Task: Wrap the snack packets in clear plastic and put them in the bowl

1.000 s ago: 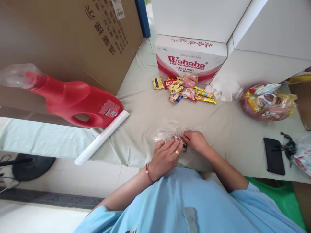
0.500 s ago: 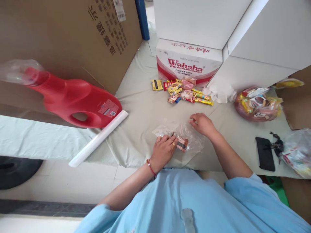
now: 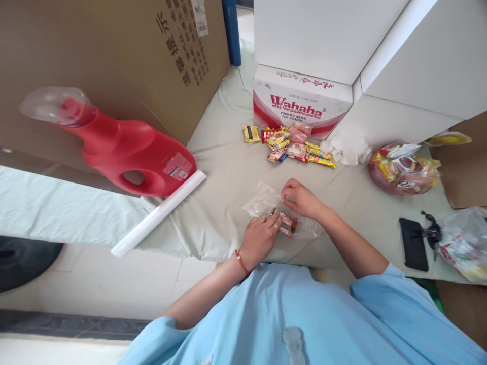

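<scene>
A brown wrapped snack (image 3: pixel 288 225) lies on a clear plastic sheet or bag (image 3: pixel 262 199) near the table's front edge. My left hand (image 3: pixel 261 237) rests with its fingertips on the snack's left end, pressing it and the plastic down. Just above and to the right, my right hand (image 3: pixel 300 198) is closed in a pinch on the clear plastic, its fingers bent. Farther back sits a pile of small wrapped snacks (image 3: pixel 299 150), with a yellow packet (image 3: pixel 251 134) at its left.
Behind the pile stands a Wahaha carton (image 3: pixel 300 104). At left are a red jug (image 3: pixel 140 152), a white roll (image 3: pixel 160 213) and a large cardboard box (image 3: pixel 125 61). To the right are a snack bowl (image 3: pixel 405 170), a black phone (image 3: pixel 413 244) and a plastic bag (image 3: pixel 462 243).
My right hand has moved left towards my left hand and closed on the plastic, which is folded over more to the left. The view has shifted slightly.
</scene>
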